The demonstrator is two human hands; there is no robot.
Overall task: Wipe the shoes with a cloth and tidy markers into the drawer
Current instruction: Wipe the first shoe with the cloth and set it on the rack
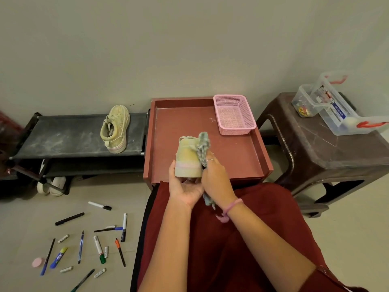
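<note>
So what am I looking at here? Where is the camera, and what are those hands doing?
There is no machine here: the camera sits on a person's head and looks down at their own two hands. The left hand holds a pale shoe from below, and the right hand grips a grey cloth against its side, above a red tray with a pink basket in it. The second shoe lies on a black rack. Markers lie scattered on the floor to the left.
</note>
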